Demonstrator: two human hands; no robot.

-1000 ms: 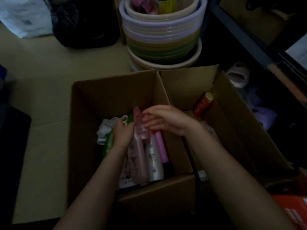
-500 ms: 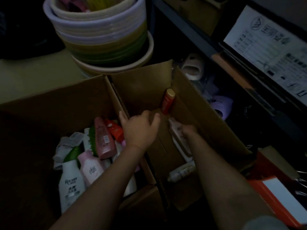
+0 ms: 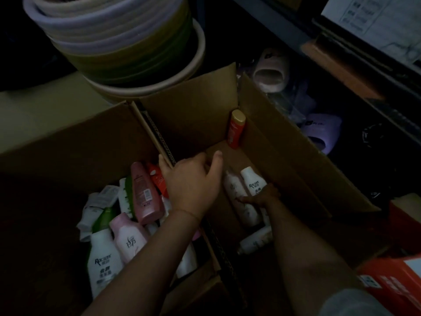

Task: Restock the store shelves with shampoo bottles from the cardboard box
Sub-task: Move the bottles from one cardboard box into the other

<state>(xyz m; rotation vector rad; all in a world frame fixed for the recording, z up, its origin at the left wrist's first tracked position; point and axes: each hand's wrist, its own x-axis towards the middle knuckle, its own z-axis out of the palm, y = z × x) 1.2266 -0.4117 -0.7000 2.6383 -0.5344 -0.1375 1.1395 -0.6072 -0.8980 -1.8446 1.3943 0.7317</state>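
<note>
Very dim, underexposed view, deep shadow at corners, soft blur, wide-angle bending at edges.

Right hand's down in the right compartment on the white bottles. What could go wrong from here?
1. The right hand spans two white bottles lying side by side; lifting both at once could let one slip.
2. The red bottle stands upright in the far corner of the cardboard box; a rising arm might topple it.
3. The left hand leans on the cardboard divider, which may flex and shift the loosely piled bottles in the left compartment.
</note>
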